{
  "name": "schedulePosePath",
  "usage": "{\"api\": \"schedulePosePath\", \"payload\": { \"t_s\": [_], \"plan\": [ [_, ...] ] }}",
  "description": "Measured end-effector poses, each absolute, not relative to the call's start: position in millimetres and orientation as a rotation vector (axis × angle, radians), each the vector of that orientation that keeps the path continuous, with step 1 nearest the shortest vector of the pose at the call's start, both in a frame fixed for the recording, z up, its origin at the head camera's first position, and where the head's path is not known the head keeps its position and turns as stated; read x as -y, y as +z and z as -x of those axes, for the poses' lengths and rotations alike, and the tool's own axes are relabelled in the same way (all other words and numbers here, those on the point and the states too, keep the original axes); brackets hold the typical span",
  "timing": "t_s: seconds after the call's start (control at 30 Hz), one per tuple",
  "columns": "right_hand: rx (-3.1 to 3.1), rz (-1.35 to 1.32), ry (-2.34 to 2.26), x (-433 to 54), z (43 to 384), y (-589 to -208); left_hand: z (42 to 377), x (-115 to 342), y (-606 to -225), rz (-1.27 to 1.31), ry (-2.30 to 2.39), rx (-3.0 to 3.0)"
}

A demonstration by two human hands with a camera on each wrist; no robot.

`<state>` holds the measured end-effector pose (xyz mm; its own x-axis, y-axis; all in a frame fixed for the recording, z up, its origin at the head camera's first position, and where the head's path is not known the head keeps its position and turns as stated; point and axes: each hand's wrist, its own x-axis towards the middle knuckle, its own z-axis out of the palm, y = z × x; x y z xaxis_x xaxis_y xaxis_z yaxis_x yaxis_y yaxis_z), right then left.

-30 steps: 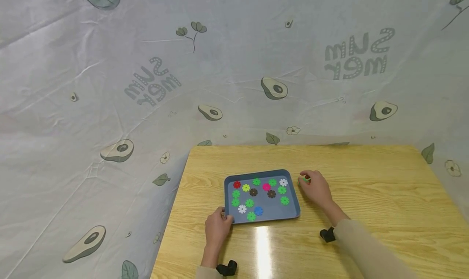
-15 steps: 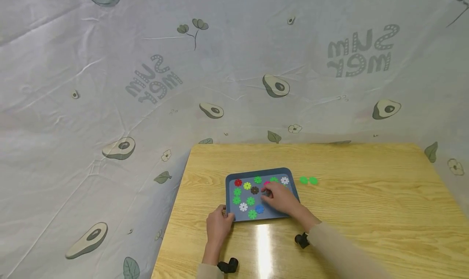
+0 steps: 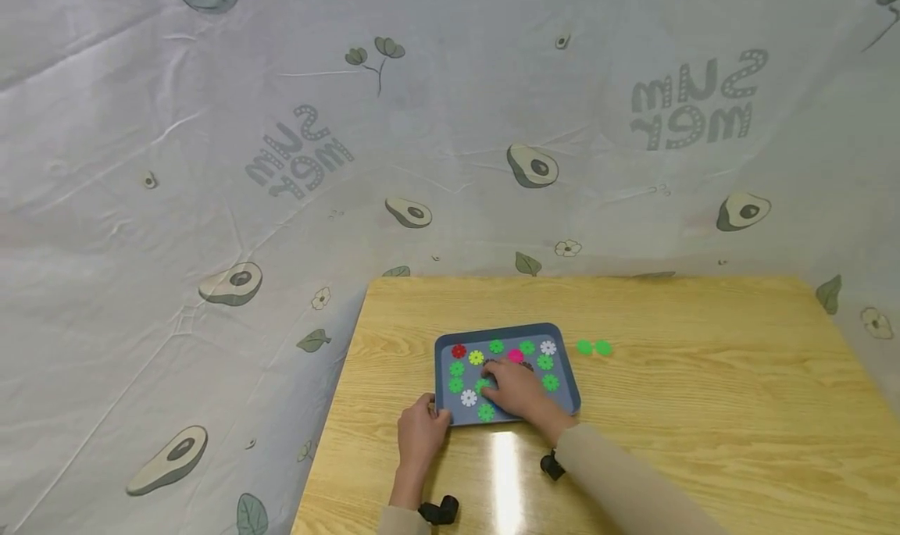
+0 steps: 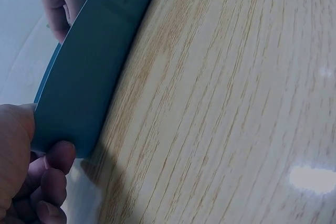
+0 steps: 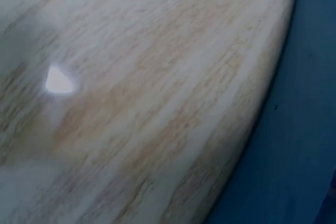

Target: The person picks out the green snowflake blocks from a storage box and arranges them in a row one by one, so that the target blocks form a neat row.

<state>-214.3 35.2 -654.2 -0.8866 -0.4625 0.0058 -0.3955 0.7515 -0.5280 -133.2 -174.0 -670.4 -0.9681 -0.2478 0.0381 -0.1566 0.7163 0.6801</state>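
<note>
My left hand (image 3: 423, 435) grips the near left corner of a shallow blue-grey tray (image 3: 444, 340). In the left wrist view, its thumb lies at the rim and its fingers curl at the outer wall (image 4: 84, 82). My right hand (image 3: 519, 390) reaches over the middle of the tray, thumb and fingertips spread beside a green notched plastic disc (image 3: 481, 385). This hand covers the blue disc and partly hides two brown ones. A white disc (image 3: 469, 397) and another green disc (image 3: 486, 412) lie just nearer. In the right wrist view the hand itself is out of sight.
More notched discs lie flat in the tray, among them a red disc (image 3: 458, 351), a yellow disc (image 3: 476, 358) and a pink disc (image 3: 516, 355). Two green discs (image 3: 594, 347) lie side by side on the wooden table (image 3: 703, 394), right of the tray. A printed cloth (image 3: 450, 129) hangs behind.
My right hand has left the two green discs on the table and moved left, over the tray to its middle. The left hand stays on the tray's corner.
</note>
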Motion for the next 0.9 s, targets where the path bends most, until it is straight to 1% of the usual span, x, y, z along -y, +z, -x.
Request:
{"api": "schedulePosePath", "payload": {
  "t_s": [0.23, 0.43, 0.67, 0.9],
  "plan": [
    [-2.852, 0.653, -0.679, -29, 214, -656, 134, 174, -670, -0.344, -1.091, 2.803],
    [-2.821, 0.597, -0.676, -25, 214, -651, 133, 174, -670, -0.339, -1.094, 2.792],
    [-2.763, 0.519, -0.918, -26, 211, -646, 133, 173, -669, -0.349, -1.065, 2.800],
    [-2.761, 0.503, -1.172, -30, 210, -643, 132, 174, -670, -0.346, -1.081, 2.790]
  ]
}}
